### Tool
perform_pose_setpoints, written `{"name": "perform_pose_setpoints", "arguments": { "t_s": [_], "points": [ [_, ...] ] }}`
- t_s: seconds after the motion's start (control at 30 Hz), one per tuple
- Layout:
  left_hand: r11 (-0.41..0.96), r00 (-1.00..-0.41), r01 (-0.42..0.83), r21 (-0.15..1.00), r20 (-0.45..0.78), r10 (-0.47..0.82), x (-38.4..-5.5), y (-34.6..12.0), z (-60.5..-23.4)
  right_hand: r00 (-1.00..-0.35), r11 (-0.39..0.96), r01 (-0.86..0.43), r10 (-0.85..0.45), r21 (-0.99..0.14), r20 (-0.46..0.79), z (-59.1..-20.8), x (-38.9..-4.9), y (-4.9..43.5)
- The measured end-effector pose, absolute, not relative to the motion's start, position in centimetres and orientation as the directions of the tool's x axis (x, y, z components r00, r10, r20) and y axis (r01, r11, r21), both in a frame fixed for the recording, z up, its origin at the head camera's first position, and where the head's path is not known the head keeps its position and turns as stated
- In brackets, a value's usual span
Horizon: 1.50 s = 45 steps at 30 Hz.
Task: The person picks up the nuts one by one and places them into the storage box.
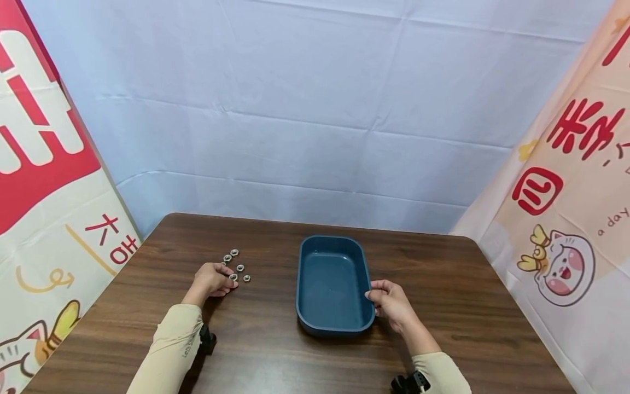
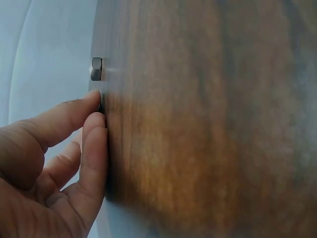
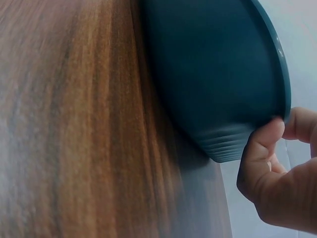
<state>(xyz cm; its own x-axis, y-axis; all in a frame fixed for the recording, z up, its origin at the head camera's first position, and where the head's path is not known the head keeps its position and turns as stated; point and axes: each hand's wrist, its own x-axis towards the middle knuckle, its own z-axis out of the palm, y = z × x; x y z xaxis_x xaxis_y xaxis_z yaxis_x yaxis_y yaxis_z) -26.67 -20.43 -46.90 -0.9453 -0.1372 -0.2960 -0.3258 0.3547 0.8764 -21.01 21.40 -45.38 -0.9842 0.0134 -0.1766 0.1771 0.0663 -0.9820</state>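
Several small metal hex nuts (image 1: 240, 268) lie grouped on the left part of the table. My left hand (image 1: 213, 280) is down at the near side of this group, thumb and fingertip on either side of one nut (image 1: 233, 277). In the left wrist view the fingers (image 2: 94, 144) mostly hide that nut, while another nut (image 2: 96, 69) stands just beyond them. A deep blue rectangular tray (image 1: 336, 325) with rounded corners sits right of the table's middle, its inside bare. My right hand (image 1: 391, 303) pinches the tray's right rim (image 3: 283, 64) between thumb and fingers.
The brown wood-grain table (image 1: 266, 361) has rounded far corners. A pale cloth (image 1: 295, 137) hangs behind it, with printed banners (image 1: 44, 230) at the left and right. Each wrist carries a small black camera (image 1: 208, 340).
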Motion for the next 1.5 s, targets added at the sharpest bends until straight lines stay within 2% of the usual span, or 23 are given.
{"name": "perform_pose_setpoints", "arguments": {
  "t_s": [0.17,0.47,0.67,1.1,1.5],
  "points": [
    [0.332,-0.950,-0.311,0.891,-0.298,-0.091,-26.6,-20.8,-47.0,-0.984,0.070,0.180,0.014,-0.981,-0.179,-45.5,-21.2,21.3],
    [0.130,-0.948,-0.291,0.948,-0.304,0.091,-26.0,-21.6,-47.1,-0.986,0.072,0.169,0.013,-0.983,-0.169,-45.6,-21.1,21.4],
    [0.049,-0.940,-0.289,0.956,-0.293,0.176,-25.6,-21.9,-47.0,-0.985,0.077,0.171,0.010,-0.982,-0.171,-45.5,-21.0,21.4],
    [0.058,-0.939,-0.257,0.965,-0.264,0.220,-25.5,-21.6,-46.3,-0.987,0.079,0.159,0.034,-0.984,-0.157,-45.5,-21.1,21.3],
    [0.046,-0.928,-0.244,0.969,-0.247,0.278,-25.5,-19.5,-46.0,-0.987,0.074,0.158,0.050,-0.985,-0.155,-45.9,-21.2,21.2]
  ]
}}
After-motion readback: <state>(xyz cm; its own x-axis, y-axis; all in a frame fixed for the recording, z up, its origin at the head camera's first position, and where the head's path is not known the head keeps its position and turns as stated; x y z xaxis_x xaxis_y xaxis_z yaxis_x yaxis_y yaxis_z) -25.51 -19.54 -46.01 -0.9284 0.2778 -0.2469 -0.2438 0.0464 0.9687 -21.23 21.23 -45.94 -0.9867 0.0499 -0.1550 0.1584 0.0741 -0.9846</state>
